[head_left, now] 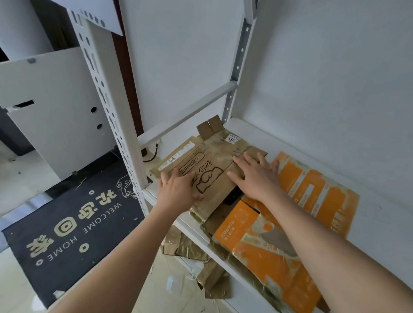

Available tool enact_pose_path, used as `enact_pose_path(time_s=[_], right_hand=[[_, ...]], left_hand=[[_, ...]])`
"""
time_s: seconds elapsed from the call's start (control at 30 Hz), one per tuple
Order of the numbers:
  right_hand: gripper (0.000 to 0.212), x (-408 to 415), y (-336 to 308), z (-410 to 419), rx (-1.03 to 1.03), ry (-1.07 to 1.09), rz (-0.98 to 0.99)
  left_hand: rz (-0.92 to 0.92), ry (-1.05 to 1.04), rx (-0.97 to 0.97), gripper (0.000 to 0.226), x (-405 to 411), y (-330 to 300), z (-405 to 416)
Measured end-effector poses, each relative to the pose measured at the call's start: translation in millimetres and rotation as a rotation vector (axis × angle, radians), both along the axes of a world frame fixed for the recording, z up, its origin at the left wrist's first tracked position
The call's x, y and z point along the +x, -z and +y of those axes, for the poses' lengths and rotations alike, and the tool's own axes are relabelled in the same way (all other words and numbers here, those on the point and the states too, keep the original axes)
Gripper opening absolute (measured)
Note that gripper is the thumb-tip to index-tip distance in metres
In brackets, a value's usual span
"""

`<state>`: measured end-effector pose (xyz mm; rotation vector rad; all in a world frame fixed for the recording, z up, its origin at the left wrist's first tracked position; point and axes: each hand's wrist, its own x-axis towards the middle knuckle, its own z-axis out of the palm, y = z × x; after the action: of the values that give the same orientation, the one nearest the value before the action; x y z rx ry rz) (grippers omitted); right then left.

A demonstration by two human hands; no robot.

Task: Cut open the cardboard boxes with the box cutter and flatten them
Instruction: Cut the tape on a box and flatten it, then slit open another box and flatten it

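I see a flat brown cardboard box with a black drawing on it (207,177) lying on a white metal shelf (387,225). It sits at the left end of the shelf, close to the white post with slots (112,119).

The left hand (178,190) rests on the near left part of the brown box. Its fingers are spread out flat and press down on the cardboard. It holds nothing.

The right hand (256,177) lies on the right part of the same box. Its fingers are straight and spread wide, pressing down too. It holds nothing.

To the right of the brown box is a flat orange and white cardboard box (317,189), and the right hand touches its edge. Nearer to me lies another flattened orange cardboard box (263,251), under my right arm.

A small dark thing (231,197) peeks out between the brown box and the orange one. It might be the box cutter, but I cannot tell.

On the floor below the shelf are torn brown cardboard scraps (196,257). To the left lies a black doormat with gold letters (74,224).
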<state>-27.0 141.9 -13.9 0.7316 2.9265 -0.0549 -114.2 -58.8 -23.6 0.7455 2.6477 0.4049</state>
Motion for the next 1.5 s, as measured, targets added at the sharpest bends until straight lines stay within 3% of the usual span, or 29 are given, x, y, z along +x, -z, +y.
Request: enact_pose_path(time_s=[0.23, 0.43, 0.73, 0.87, 1.03, 1.23, 1.5], right_hand=[[0.058, 49.7, -38.2, 4.4, 0.012, -0.005, 0.146], [0.057, 155.8, -64.6, 23.7, 0.009, 0.055, 0.216], [0.058, 432.5, -65.5, 81.8, 0.0, 0.247, 0.203], [0.058, 560.3, -53.7, 121.8, 0.005, 0.417, 0.127], [0.058, 669.5, -53.3, 166.5, 0.001, 0.667, 0.109], [0.067, 720.9, -60.0, 209.9, -0.015, 0.859, 0.234], [0.071, 716.4, -39.0, 299.4, 0.004, 0.921, 0.518]], left_hand=[[0.171, 0.011, 0.081, 0.056, 44.1, -39.3, 15.5], [0.269, 0.088, 0.121, 0.061, 130.3, -77.9, 52.0], [0.212, 0.287, 0.253, 0.063, 380.6, -73.6, 165.6], [0.123, 0.453, 0.214, 0.064, 491.8, -55.4, 214.1], [0.089, 0.619, 0.135, 0.063, 571.9, -52.8, 263.3], [0.118, 0.731, 0.086, 0.061, 606.3, -60.0, 308.5], [0.196, 0.777, 0.178, 0.061, 603.9, -27.0, 378.0]])
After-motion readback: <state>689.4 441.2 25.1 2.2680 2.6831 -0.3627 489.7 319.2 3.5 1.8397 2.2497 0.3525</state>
